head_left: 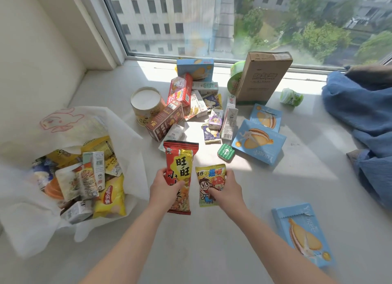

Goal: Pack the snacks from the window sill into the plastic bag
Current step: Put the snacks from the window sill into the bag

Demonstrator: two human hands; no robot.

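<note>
Snacks in both hands: left hand point(164, 187) gripping red packet point(180, 175), right hand point(226, 190) pinching yellow packet point(210, 183). Light, crinkly, probably crushable, so best held mid-pack.

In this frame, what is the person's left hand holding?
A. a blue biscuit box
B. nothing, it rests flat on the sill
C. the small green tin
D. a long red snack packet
D: the left hand grips the long red snack packet around its middle, while the right hand holds a small yellow snack packet; the small green tin lies untouched on the sill.
</note>
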